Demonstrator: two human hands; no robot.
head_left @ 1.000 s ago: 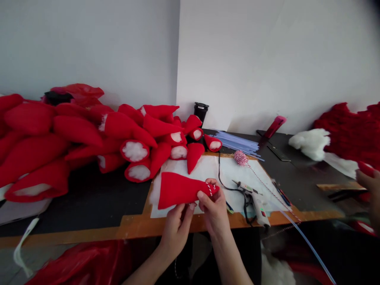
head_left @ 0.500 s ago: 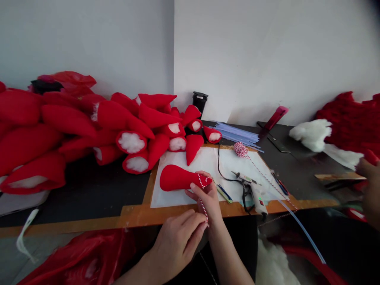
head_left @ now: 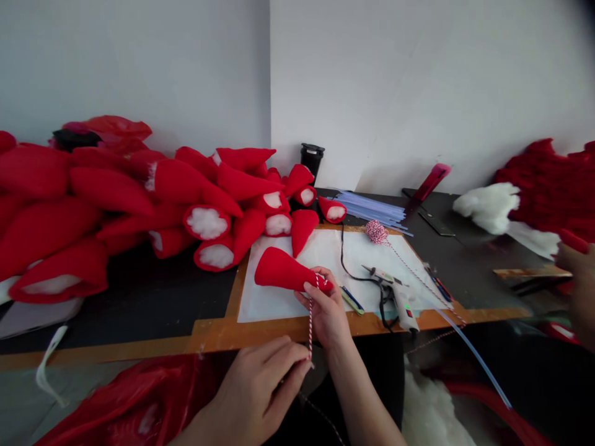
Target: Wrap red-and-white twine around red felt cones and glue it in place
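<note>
My right hand (head_left: 328, 308) grips a stuffed red felt cone (head_left: 282, 269) near its narrow tip, wide end pointing left over the white sheet. Around that tip runs a red-and-white twisted cord (head_left: 310, 322), which comes down taut to my left hand (head_left: 263, 378). Thumb and forefinger of the left hand pinch the cord just below the table edge. Right of my hands lie a glue gun (head_left: 397, 300) and a green cutter with a pen (head_left: 352, 300). A ball of the same cord (head_left: 376, 232) sits farther back on the sheet.
Many stuffed red cones (head_left: 204, 186) are heaped at the left. Clear plastic sticks (head_left: 372, 210), a phone (head_left: 436, 223) and white stuffing (head_left: 488, 207) lie behind and to the right. Another person's hand (head_left: 581, 291) shows at the right edge.
My left hand has drawn the cord down and slightly left, and more of it now stretches between my hands. The cone's wide end has tilted up a little.
</note>
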